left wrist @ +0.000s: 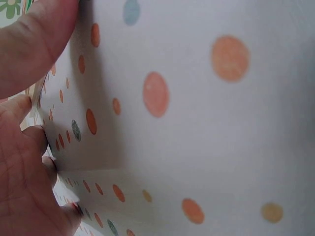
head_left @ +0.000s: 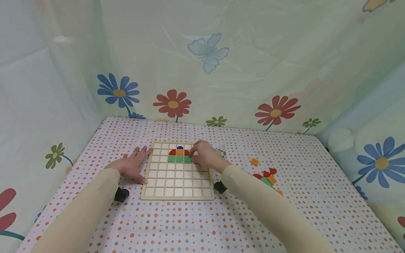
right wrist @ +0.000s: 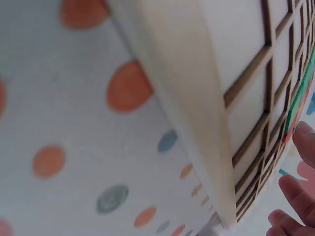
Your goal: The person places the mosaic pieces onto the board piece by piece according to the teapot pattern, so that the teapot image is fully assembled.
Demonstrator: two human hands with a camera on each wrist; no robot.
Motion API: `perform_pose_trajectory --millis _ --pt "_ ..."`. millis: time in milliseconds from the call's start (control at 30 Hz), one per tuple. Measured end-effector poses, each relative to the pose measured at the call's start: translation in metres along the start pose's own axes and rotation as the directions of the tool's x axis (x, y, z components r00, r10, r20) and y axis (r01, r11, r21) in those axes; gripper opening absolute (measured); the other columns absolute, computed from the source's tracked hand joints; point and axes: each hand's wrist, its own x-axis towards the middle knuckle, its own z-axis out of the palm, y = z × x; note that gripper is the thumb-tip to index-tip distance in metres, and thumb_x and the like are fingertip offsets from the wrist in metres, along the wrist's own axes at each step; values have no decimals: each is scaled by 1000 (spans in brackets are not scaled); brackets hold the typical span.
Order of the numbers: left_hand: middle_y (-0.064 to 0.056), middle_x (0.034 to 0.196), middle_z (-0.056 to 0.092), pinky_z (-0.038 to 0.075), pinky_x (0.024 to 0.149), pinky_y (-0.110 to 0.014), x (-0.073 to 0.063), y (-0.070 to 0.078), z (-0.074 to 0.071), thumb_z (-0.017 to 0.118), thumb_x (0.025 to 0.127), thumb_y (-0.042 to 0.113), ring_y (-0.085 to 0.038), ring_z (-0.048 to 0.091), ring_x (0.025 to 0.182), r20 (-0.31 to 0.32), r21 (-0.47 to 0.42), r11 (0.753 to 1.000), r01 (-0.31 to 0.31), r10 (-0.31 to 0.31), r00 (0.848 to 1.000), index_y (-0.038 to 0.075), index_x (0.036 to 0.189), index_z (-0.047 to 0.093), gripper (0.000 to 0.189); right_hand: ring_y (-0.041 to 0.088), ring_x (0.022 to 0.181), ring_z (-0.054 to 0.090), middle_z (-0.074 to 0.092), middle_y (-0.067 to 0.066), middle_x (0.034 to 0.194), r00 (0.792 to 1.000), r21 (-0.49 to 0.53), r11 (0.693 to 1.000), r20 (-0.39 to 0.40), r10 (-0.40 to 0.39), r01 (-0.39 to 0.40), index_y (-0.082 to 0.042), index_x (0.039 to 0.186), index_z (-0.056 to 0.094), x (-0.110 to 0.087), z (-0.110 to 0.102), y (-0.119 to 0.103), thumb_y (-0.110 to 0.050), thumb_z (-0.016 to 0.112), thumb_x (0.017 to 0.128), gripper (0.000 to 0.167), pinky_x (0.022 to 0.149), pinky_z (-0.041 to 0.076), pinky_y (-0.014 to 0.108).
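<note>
A wooden grid board point(head_left: 171, 196) lies on the table. In its upper squares are green tiles point(head_left: 179, 159), an orange tile point(head_left: 179, 152), a blue round piece point(head_left: 180, 147) and red curved-edge tiles point(head_left: 172, 152) on both sides of the orange one. My left hand point(head_left: 131, 165) rests with spread fingers against the board's left edge; the left wrist view shows its thumb point(left wrist: 34, 44) and fingers. My right hand point(head_left: 207, 156) reaches over the upper right, its curled fingertips pinching the right red tile, which they partly cover. The right wrist view shows the thumb beside the green and red strip.
A printed card point(head_left: 221, 151) lies partly behind my right hand. Farther right are a loose orange tile point(head_left: 255, 162) and a group of red, orange and green tiles point(head_left: 267, 180), partly hidden by my right sleeve. A dotted cloth point(head_left: 158, 225) covers the table; printed curtains stand behind.
</note>
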Motion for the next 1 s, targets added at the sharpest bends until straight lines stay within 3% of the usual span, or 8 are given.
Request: perform_pose_trajectory --millis 400,633,1000 --pt "-24 171 -7 -5 122 -72 -1 0 -1 87 81 25 -48 -13 156 4 22 1000 11 -11 1000 9 165 6 118 36 138 52 58 17 144 997 54 996 -30 71 -69 -9 111 78 -36 -31 26 -11 68 98 17 110 48 51" --pt "-24 171 -7 -5 121 -73 -2 0 -2 87 80 24 -48 -13 156 6 12 1000 9 -9 1000 10 165 7 118 41 138 51 57 21 144 995 55 997 -78 64 -60 -6 113 77 -64 -50 55 -11 68 98 18 109 48 57" --pt "-25 170 -8 -5 121 -72 -2 2 -1 87 80 25 -48 -14 156 7 13 1000 9 -9 1000 9 165 6 119 47 133 51 60 24 139 981 48 989 -130 144 -139 -7 111 77 -114 -63 94 -9 69 97 16 108 44 65"
